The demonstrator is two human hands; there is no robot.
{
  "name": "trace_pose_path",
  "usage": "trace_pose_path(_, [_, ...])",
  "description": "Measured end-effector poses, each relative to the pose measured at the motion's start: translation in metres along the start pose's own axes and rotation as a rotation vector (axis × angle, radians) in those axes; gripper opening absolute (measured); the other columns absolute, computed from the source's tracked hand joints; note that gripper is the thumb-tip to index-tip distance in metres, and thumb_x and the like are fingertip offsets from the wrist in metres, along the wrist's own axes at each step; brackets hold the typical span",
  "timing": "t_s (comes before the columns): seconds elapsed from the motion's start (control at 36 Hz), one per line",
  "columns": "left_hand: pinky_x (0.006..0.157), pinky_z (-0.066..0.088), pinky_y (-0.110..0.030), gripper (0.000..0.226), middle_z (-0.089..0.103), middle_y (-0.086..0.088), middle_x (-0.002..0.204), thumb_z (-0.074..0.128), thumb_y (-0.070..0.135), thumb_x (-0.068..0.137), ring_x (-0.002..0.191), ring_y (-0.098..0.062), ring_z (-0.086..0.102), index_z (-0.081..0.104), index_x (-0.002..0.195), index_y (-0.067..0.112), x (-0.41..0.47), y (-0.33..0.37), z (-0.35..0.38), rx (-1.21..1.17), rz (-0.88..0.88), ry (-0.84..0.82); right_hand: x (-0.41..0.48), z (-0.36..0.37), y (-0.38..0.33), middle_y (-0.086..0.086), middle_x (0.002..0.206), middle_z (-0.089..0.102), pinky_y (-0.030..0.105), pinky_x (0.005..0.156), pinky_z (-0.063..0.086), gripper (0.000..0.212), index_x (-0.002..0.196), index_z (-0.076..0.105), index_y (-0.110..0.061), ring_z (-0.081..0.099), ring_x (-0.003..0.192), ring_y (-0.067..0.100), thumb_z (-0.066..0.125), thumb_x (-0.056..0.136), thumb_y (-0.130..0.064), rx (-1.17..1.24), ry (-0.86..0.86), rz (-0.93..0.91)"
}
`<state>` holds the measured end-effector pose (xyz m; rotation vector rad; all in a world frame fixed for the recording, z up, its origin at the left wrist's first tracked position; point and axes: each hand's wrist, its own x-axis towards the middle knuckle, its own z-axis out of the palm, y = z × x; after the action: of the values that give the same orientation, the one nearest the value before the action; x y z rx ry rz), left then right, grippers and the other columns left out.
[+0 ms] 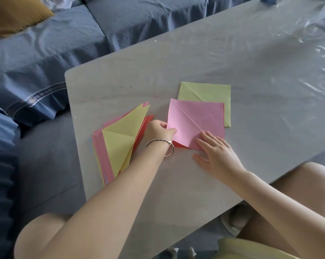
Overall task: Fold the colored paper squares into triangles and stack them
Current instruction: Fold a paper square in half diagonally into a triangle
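at the left part of the table (251, 81), the stack of folded triangles (118, 146) is lying loosely fanned, with a yellow triangle on top and pink and red edges showing under it. its near corner is being crossed by the left forearm, so the stack could be pushed apart or toward the table edge if the arm is being moved carelessly. next, the left corner of the pink square (195, 120) is being pinched by the left hand (158, 130) between the thumb and curled fingers. this square, with a diagonal crease visible, is lying flat in the middle, and a red sheet (179, 145) is showing under its near edge; two sheets could be lifted and folded as one. further right, the near corner is being pressed by the right hand (217, 152) with straight, spread fingers. if this pressure is being released too early, the paper could slide on the glossy cover and the corners would not meet, giving a crooked fold. behind, a light green square (210, 92) is being partly covered by the pink one and could be dragged along.
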<state>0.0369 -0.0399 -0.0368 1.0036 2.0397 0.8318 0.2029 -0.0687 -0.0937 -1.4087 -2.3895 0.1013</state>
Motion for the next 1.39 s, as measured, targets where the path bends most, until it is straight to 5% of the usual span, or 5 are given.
trace_pose_path(0.31, [0.068,0.043,-0.022,0.019,0.061,0.002,0.079,0.074,0.007,0.068,0.08,-0.019,0.06,0.066,0.084,0.013,-0.013,-0.022,-0.038,0.109,0.062,-0.047,-0.005,-0.008,0.014,0.011,0.119,0.063,0.042,0.096,0.036,0.046,0.099,0.071,-0.013,0.059,0.11,0.032,0.083,0.057,0.001,0.205,0.039,-0.023])
trace_pose_path(0.81, [0.082,0.046,-0.025,0.043,0.057,0.001,0.097,0.074,0.02,0.075,0.088,-0.015,0.057,0.058,0.114,0.011,-0.004,-0.032,-0.032,0.132,0.102,-0.137,-0.022,-0.023,-0.012,-0.013,0.099,0.069,0.023,0.09,0.04,0.03,0.089,0.072,-0.023,0.058,0.1,0.006,0.048,0.09,-0.04,0.395,-0.312,-0.445])
trace_pose_path(0.97, [0.057,0.039,-0.004,0.004,0.06,0.006,0.072,0.069,0.011,0.08,0.065,-0.005,0.054,0.068,0.084,0.01,-0.009,-0.022,-0.035,0.088,0.279,-0.04,-0.02,-0.043,-0.018,-0.006,0.094,0.07,0.004,0.087,0.033,0.054,0.099,0.07,-0.013,0.058,0.089,0.005,0.028,0.097,-0.048,0.514,-0.33,-0.302])
trace_pose_path(1.19, [0.063,0.042,-0.002,0.016,0.063,0.014,0.069,0.066,0.001,0.08,0.059,0.011,0.057,0.068,0.076,0.016,-0.038,-0.026,-0.056,-0.044,0.357,-0.14,0.005,-0.071,-0.026,-0.021,0.12,0.054,0.007,0.096,0.035,0.017,0.083,0.071,-0.032,0.048,0.111,-0.012,0.064,0.076,-0.046,0.763,0.054,0.066])
trace_pose_path(1.39, [0.063,0.044,-0.007,0.028,0.066,0.018,0.064,0.066,0.004,0.08,0.06,0.006,0.06,0.066,0.067,0.029,-0.06,-0.027,-0.066,-0.09,0.341,-0.228,0.009,-0.075,-0.041,-0.031,0.072,0.066,0.001,0.071,0.04,0.022,0.068,0.067,-0.034,0.06,0.074,-0.012,0.074,0.072,-0.013,0.945,-0.06,0.273])
